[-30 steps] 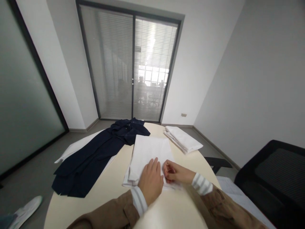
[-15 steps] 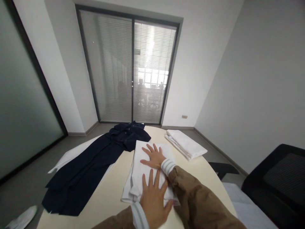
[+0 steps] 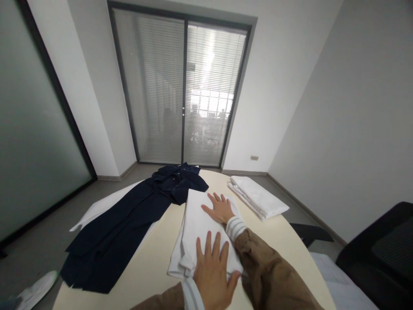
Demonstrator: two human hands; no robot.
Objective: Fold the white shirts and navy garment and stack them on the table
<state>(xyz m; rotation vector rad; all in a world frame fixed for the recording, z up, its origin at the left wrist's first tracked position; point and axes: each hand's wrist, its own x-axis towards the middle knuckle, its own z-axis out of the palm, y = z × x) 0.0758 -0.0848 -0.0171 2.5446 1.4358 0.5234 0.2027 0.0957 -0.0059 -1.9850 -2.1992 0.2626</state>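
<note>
Both hands, left hand (image 3: 213, 275) and right hand (image 3: 221, 208), lie flat, fingers spread, gripping nothing, on the seemingly layered white folded cloth (image 3: 198, 224).

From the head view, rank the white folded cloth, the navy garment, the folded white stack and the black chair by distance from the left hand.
1. White folded cloth: under the left hand, touching.
2. Navy garment: to the left, spread out.
3. Folded white stack: far right of table.
4. Black chair: off the table, right.
</note>
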